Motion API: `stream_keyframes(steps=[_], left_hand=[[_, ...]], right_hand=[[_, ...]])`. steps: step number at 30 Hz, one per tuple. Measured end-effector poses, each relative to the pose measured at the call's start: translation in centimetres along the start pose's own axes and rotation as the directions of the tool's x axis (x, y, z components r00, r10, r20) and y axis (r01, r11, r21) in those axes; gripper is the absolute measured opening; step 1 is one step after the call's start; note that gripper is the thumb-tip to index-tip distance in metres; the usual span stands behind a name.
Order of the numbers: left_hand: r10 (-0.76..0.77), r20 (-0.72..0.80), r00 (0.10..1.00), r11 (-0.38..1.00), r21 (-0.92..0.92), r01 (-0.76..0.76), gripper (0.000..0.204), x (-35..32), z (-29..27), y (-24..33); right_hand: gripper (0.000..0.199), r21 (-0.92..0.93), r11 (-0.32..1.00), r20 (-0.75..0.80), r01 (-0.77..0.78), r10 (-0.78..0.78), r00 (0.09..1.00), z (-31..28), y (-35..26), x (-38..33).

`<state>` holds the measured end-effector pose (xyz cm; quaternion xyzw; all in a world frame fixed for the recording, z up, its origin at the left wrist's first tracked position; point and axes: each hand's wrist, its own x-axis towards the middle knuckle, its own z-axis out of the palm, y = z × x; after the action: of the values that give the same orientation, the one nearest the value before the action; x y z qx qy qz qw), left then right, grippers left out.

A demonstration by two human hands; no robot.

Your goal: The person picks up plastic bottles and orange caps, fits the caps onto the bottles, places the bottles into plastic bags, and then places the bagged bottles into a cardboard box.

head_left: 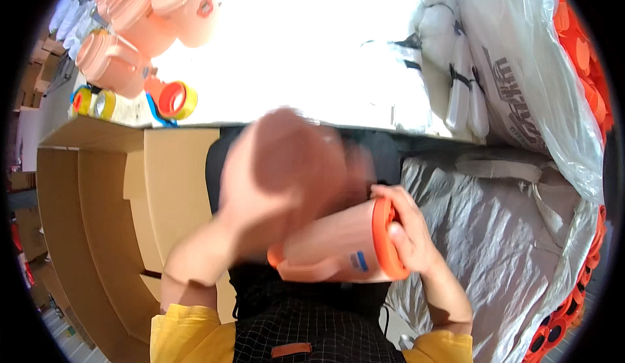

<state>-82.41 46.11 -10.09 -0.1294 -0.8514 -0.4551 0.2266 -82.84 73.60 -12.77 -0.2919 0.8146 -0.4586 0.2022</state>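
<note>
The pink jug [338, 246] lies sideways, long axis nine-to-three, orange lid [384, 239] toward three o'clock. The right hand [410, 233] has its grip pinching the lid. The left hand [273, 187], blurred at ten o'clock, grip unclear.

1. Your left hand [260, 200] and right hand [407, 233] sit close to your body around the peach jug [338, 242], so there is little room between them.
2. To your left, the open cardboard box [97, 194] walls off that side; you can pass only over its top edge.
3. To your right, the crumpled plastic sheet [501, 233] lies low, and you can pass above it.
4. Ahead, the middle of the table [293, 51] is bare; the stacked peach jugs [137, 31] and tape rolls [172, 99] crowd its far left.
5. The bulging clear bags [508, 57] block the far right.
</note>
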Motion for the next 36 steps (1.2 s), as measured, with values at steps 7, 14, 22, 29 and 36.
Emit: stream_keyframes(steps=[7, 14, 22, 29, 36], left_hand=[[-0.451, 0.049, 0.891, 0.876, 0.215, 0.432, 0.012, 8.6, 7.4, -20.0], [-0.334, 0.179, 0.926, 0.879, 0.413, 0.237, 0.022, 9.0, 8.3, -18.3], [-0.51, 0.056, 0.858, 0.651, -0.628, 0.427, 0.023, 11.9, 7.7, -16.2], [-0.348, 0.424, 0.836, 0.55, -0.63, 0.548, 0.02, 2.3, 10.3, -3.0], [-0.238, 0.39, 0.89, 0.659, -0.608, 0.443, 0.008, -1.2, 10.4, -0.6]], right_hand=[[0.049, 0.055, 0.998, 0.049, 0.033, -0.036, 0.998, -1.6, -0.1, 2.3], [0.034, 0.147, 0.96, 0.348, -0.239, 0.176, 0.921, -3.3, 0.7, 6.4], [0.022, 0.521, 0.849, -0.207, -0.093, 0.231, 0.951, 0.8, 3.2, 4.8], [0.039, 0.211, 0.972, -0.598, 0.101, 0.047, 0.8, 0.9, 4.0, 6.5], [0.016, 0.636, 0.744, -0.548, 0.205, 0.248, 0.799, 0.6, 4.2, 4.9]])
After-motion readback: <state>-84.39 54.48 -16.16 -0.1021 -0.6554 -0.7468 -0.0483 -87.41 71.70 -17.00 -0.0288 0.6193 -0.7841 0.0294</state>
